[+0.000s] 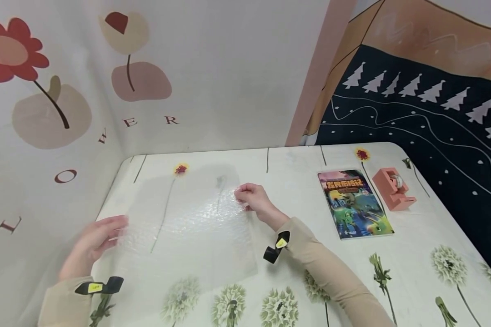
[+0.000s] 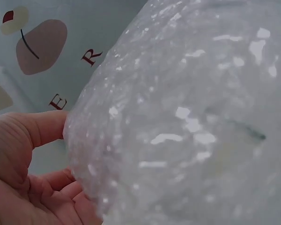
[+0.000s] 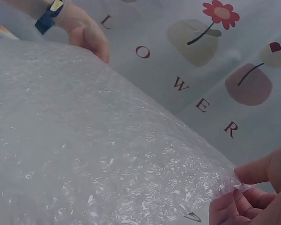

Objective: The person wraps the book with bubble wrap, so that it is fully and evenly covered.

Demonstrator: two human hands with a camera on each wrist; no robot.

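Observation:
A clear sheet of bubble wrap [image 1: 188, 231] spreads between both hands over the left part of the table, its bubbles catching the light. My left hand [image 1: 100, 238] pinches its left edge; in the left wrist view the thumb lies on one side and the fingers [image 2: 61, 178] partly behind the film. At the upper right corner, my right hand [image 1: 255, 200] pinches the sheet between thumb and fingers, as the right wrist view also shows with the bunched corner of bubble wrap [image 3: 225, 185]. Through the film the tablecloth's flower prints show faintly.
Right of the sheet, a colourful book [image 1: 356, 204] with dinosaurs on its cover lies flat. Beside it stands a pink tape dispenser [image 1: 393, 188] with a roll in it. A flower-printed cloth [image 1: 286, 181] covers the table; a printed curtain [image 1: 229, 91] hangs behind.

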